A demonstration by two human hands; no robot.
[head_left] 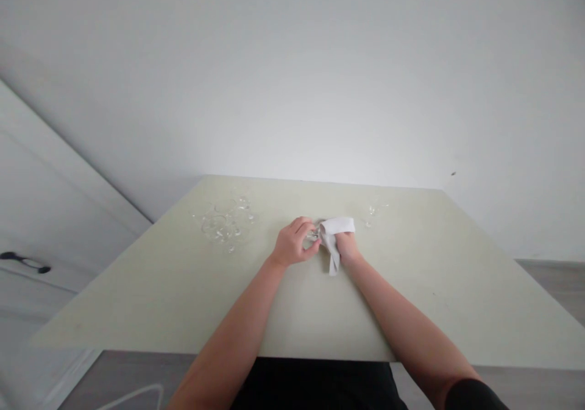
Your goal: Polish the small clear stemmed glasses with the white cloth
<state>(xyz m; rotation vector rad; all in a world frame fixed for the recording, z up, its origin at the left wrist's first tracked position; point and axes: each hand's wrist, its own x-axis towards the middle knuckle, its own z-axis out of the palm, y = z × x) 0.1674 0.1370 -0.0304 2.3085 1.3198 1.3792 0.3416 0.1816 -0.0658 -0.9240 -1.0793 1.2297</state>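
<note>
1 glass (pixel 313 236) at the middle of the table (pixel 173 312), grasped in curled fingers of the left hand (pixel 292 243), with cloth (pixel 338 225) clutched against it by covered fingers of the right hand (pixel 348 248), between glasses (pixel 222 232) far left and glassware (pixel 372 209) far right.

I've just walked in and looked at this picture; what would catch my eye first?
Probably the white cloth near the middle of the pale table, held in the right hand beside a clear glass piece in the left hand. Next, a cluster of clear glassware stands out left of the hands, with a smaller bit of glassware to their right.
</note>
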